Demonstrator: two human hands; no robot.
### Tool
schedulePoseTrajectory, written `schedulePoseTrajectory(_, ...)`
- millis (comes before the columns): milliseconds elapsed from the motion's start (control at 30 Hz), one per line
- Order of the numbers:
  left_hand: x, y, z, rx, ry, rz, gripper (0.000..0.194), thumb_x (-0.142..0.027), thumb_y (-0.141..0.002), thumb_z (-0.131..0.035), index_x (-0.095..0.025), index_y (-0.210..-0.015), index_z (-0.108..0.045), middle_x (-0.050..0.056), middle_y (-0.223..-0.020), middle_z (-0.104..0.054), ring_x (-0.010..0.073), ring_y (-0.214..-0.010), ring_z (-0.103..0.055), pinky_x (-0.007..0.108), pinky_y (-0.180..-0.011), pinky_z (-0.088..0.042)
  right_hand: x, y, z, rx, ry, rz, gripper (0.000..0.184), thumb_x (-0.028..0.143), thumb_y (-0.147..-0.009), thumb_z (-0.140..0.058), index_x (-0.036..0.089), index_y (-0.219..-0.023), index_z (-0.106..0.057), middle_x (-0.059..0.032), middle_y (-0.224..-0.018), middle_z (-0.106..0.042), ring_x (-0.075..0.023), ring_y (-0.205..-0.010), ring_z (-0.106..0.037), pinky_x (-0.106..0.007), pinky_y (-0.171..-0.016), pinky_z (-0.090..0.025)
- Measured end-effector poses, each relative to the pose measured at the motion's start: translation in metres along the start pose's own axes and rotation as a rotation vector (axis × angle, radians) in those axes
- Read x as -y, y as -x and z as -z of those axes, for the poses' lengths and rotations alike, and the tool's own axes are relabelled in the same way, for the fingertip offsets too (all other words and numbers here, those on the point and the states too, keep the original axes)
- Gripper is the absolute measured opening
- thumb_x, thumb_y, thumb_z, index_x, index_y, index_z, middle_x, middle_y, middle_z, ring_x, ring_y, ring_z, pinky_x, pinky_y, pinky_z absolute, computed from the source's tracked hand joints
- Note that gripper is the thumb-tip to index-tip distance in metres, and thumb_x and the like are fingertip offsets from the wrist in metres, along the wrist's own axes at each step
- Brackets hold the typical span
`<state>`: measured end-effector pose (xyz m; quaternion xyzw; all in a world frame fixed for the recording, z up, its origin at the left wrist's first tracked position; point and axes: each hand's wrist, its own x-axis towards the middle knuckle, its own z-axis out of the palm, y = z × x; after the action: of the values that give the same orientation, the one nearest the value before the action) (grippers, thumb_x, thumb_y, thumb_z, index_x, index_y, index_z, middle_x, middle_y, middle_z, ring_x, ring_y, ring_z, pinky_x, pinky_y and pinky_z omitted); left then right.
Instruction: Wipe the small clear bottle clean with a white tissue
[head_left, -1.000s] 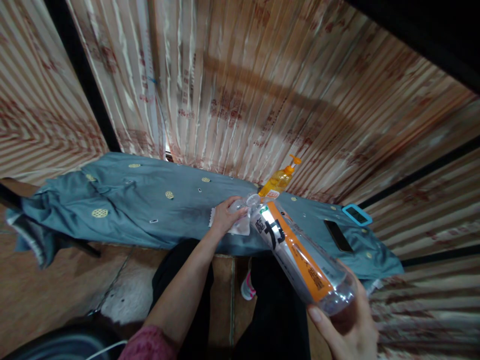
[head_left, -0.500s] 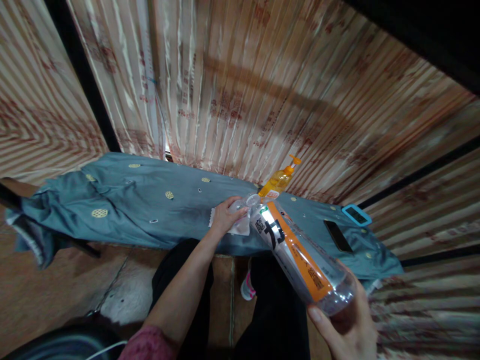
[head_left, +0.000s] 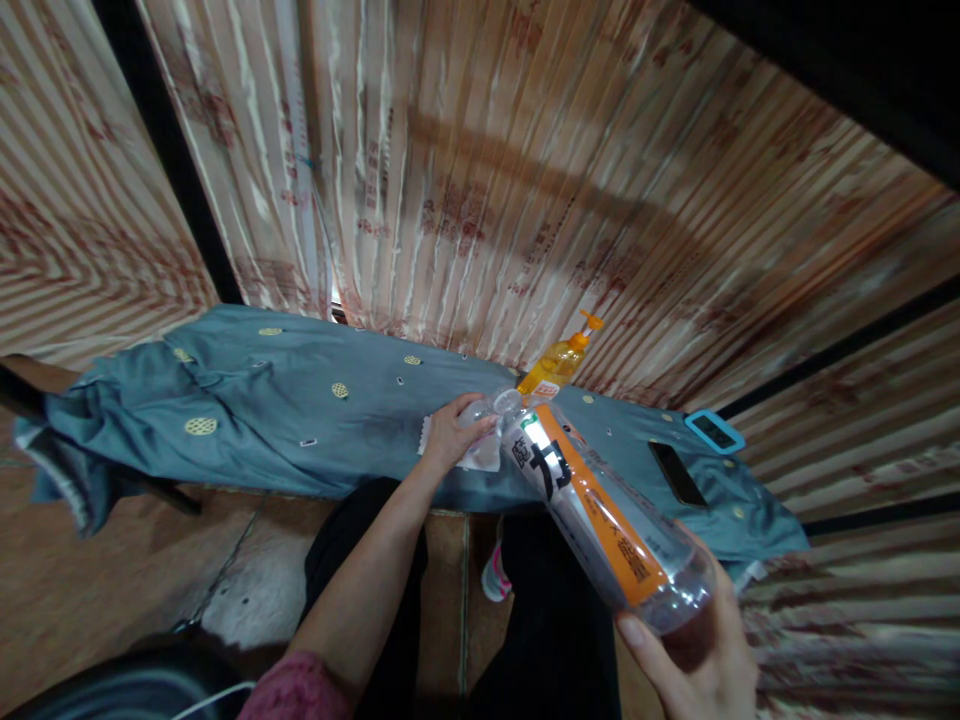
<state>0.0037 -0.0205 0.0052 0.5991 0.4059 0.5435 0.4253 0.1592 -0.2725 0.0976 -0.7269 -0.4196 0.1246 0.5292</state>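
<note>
My right hand (head_left: 701,650) is closed around the base of a large clear plastic bottle (head_left: 600,510) with an orange and white label. This bottle is tilted, its neck end pointing up and left. Fingers of my left hand (head_left: 452,432) wrap a small clear container (head_left: 474,411) low over the cloth. A clear round rim or mouth (head_left: 507,401) lies between the two; whether they touch I cannot tell. Under my left hand is a white sheet (head_left: 484,455), partly hidden. Just behind stands an orange pump bottle (head_left: 556,366) with yellow liquid.
A blue-grey patterned cloth (head_left: 262,410) covers the long narrow surface. To the right lie a dark phone (head_left: 677,474) and a blue-framed device (head_left: 714,432). Striped curtains (head_left: 480,180) hang behind, with black poles (head_left: 169,150). A black round object (head_left: 135,690) sits lower left.
</note>
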Motion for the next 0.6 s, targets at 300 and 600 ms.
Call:
schedulePoseTrajectory(300,-0.0001,0.0003,-0.0008,0.005,0.01,-0.002,0.037,-0.041,-0.071,-0.077,-0.017,-0.099,-0.075,0.006,-0.093,-0.079,0.0241,-0.09,-0.071,0.033,-0.086,-0.055,0.0,-0.0008,0.0009,-0.013,0.024,0.029,0.091,0.054,-0.071,-0.079,0.016,-0.147,-0.045,-0.0148,-0.139,-0.059,-0.0348,-0.122,-0.061,-0.038,-0.089,-0.055)
schedulePoseTrajectory(600,-0.0013,0.0001,0.0001,0.003,0.0,-0.001,0.036,-0.039,-0.071,-0.078,-0.017,-0.099,-0.075,0.006,-0.098,-0.079,0.0245,-0.093,-0.072,0.033,-0.088,-0.056,0.0004,0.0001,0.0002,-0.019,0.019,0.022,0.092,0.055,-0.07,-0.079,0.016,-0.146,-0.046,-0.0148,-0.14,-0.058,-0.0351,-0.123,-0.06,-0.04,-0.092,-0.054)
